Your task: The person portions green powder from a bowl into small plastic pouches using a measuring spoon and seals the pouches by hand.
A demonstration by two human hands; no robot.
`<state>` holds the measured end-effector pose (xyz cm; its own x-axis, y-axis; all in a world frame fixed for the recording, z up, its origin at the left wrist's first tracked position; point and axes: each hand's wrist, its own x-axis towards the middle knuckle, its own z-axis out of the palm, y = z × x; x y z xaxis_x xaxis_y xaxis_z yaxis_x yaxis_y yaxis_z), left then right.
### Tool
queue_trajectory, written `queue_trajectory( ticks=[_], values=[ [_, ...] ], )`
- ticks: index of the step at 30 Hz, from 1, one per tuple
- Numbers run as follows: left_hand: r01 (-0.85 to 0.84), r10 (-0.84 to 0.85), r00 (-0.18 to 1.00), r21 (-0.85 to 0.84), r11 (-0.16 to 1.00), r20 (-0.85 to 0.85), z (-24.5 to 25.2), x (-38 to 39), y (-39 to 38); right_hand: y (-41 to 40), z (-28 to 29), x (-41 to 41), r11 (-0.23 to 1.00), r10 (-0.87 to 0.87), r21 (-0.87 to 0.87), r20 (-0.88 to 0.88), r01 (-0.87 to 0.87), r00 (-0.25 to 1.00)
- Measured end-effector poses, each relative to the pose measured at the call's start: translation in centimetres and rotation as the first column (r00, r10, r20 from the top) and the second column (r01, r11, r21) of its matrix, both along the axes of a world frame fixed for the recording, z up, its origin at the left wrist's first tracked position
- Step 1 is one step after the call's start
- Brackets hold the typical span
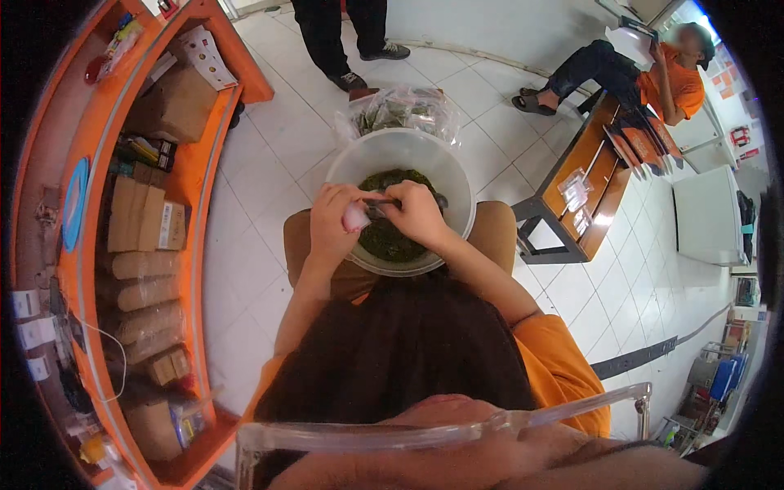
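Observation:
A large translucent plastic tub (450,245) sits between my knees, with a dark green, moist-looking mass (392,242) at its bottom. Over the tub's left side, my left hand (337,214) is closed on a small clear plastic bag (355,217), its mouth near the right hand. My right hand (416,211) grips a dark utensil, perhaps a spoon, whose handle (392,201) reaches the bag. The utensil's other end is partly hidden by the fingers. Just beyond the tub lies a pile of clear plastic bags (407,113) with green contents.
An orange shelf unit (202,177) holding cardboard boxes (147,214) stands at left. At right is a wooden bench (554,193) with small packets (576,190); a person (674,79) in orange sits on it. Another person's legs (343,37) stand beyond the bags.

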<state>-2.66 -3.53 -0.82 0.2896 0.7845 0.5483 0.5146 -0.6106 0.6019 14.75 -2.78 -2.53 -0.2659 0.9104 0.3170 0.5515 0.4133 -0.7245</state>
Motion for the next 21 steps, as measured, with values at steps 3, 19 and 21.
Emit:
queue_trajectory(
  ticks=[3,19,21],
  values=[
    [-0.12,0.103,0.973,0.071,0.99,0.207,-2.2,-0.3,0.6,2.2,-0.8,-0.4,1.0,-0.002,-0.02,0.08,0.004,0.997],
    [0.759,0.225,0.574,-0.615,0.214,0.787,-2.7,0.1,1.2,0.7,3.2,0.8,0.978,0.19,-0.055,-0.168,-0.202,0.967],
    [0.725,0.247,0.577,-0.628,0.282,0.778,-1.9,0.2,0.9,0.5,3.9,0.9,0.958,0.277,0.126,-0.162,-0.259,0.947]
  ],
)
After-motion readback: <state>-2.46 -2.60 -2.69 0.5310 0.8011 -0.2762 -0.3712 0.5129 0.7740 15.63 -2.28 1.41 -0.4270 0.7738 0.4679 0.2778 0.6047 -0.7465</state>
